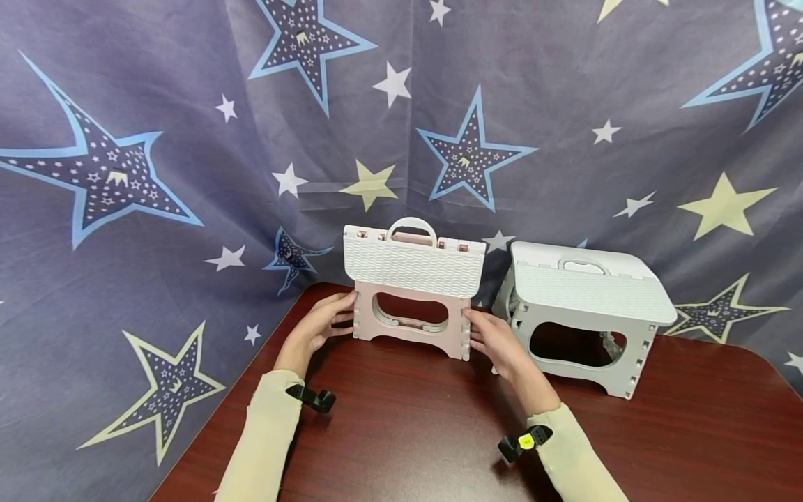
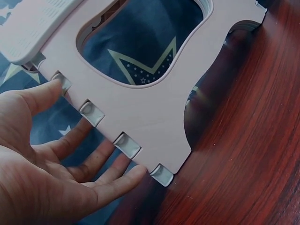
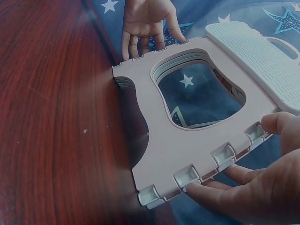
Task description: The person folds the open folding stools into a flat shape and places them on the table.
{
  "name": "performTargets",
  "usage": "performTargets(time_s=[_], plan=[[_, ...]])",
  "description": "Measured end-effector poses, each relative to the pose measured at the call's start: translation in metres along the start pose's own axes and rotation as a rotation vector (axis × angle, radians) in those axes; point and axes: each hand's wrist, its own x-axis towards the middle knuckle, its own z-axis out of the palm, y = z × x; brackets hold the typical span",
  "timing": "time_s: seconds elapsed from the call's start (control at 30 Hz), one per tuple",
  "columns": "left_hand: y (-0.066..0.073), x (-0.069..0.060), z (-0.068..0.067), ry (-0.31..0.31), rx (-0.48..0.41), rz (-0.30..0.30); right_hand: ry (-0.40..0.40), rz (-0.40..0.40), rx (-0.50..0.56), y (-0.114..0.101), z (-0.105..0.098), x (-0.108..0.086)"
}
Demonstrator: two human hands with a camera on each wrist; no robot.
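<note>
A pink and white folding stool point(image 1: 414, 268) stands upright on the table, its legs pressed flat together and its woven-pattern white top panels tilted, with a carry handle above. My left hand point(image 1: 320, 324) is at its left edge; in the left wrist view the thumb and fingertips of that hand point(image 2: 61, 159) touch the hinged side. At the right edge is my right hand point(image 1: 498, 341), and in the right wrist view its thumb and fingers point(image 3: 248, 178) lie around the hinged edge. The pink leg panel point(image 3: 140, 79) has a large oval opening.
To the right stands an unfolded white and grey stool point(image 1: 590, 293), close beside my right hand. Both stools are on a dark red-brown table point(image 1: 401, 418). Behind them hangs a blue-grey cloth point(image 1: 546, 63) with stars.
</note>
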Motion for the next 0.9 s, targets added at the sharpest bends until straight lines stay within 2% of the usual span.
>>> performTargets(time_s=[0.6, 0.9], plan=[[-0.0006, -0.0002, -0.0011, -0.009, 0.012, 0.006, 0.016, 0.006, -0.003, 0.0006, -0.0004, 0.0019], [-0.0010, 0.0022, 0.0003, 0.007, 0.015, 0.002, 0.014, 0.001, -0.009, 0.0006, -0.0001, 0.0012]])
